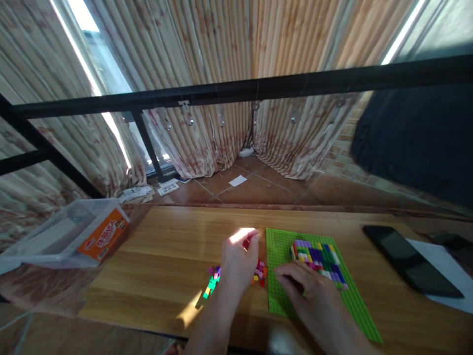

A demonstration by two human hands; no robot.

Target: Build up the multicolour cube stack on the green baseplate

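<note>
Bends left hand point(236, 261) above a brown wood-grain tabletop point(166, 246), with thumb and fingertips drawn together around a glint of red, too small to confirm as a grasped piece. Curls right hand point(312, 291) over a bright green studded plastic baseplate point(278, 249), with thumb and forefinger bent toward each other and any grip impossible to make out. Has a multicoloured slab of small plastic bricks point(320, 255) set on the baseplate, partly covered by right hand. Includes loose green and purple bricks point(211, 285) left of left wrist, loose red and pink bricks point(261, 270) beside the baseplate, and, far right, a black smartphone point(410, 261) partly over white paper point(453, 283).
</note>
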